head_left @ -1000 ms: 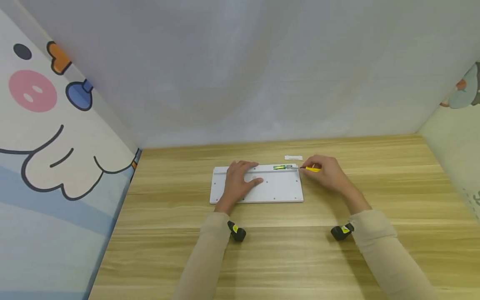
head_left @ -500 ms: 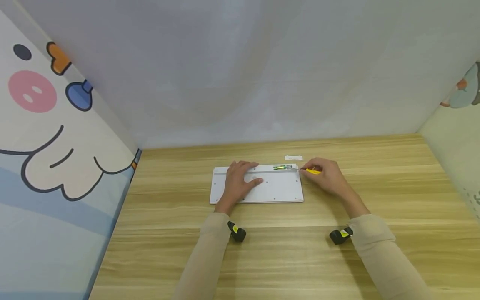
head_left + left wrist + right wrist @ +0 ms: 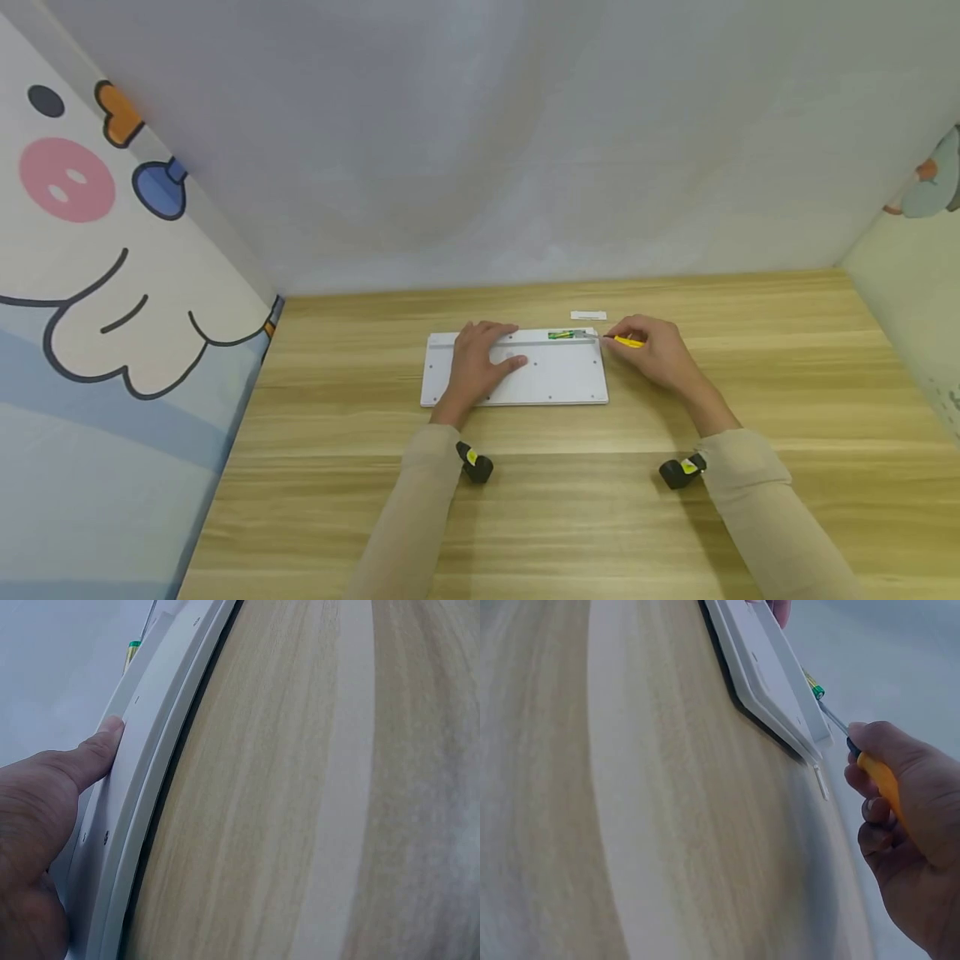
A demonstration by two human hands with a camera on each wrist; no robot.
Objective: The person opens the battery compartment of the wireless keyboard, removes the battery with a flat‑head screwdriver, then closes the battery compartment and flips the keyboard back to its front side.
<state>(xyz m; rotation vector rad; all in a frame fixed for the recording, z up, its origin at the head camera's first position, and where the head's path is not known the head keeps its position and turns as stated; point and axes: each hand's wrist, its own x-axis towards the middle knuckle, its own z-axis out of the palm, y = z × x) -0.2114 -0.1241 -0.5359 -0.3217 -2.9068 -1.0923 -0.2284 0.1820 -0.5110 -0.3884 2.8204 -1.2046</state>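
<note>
A white keyboard point(image 3: 558, 379) lies face down on the table, its battery slot uncovered near the far right corner. My left hand point(image 3: 476, 367) rests on its left part, fingers spread and thumb point(image 3: 101, 746) pressing the back. In my right hand point(image 3: 654, 350) is a screwdriver point(image 3: 883, 782) with a yellow handle, pinched between thumb and fingers. Its metal shaft points left into the slot, the tip right at a green and gold battery point(image 3: 564, 335). One end of the battery point(image 3: 814, 687) shows above the keyboard's raised edge in the right wrist view.
A small white battery cover point(image 3: 588, 316) lies on the table point(image 3: 570, 517) just beyond the keyboard. A grey wall point(image 3: 525, 167) rises behind the table's far edge. Black wrist cameras point(image 3: 678, 472) sit at both sleeves.
My right hand has shifted slightly toward me, with the screwdriver angled a little more. The battery's gold part looks different in the slot. My left hand and the keyboard stay in place.
</note>
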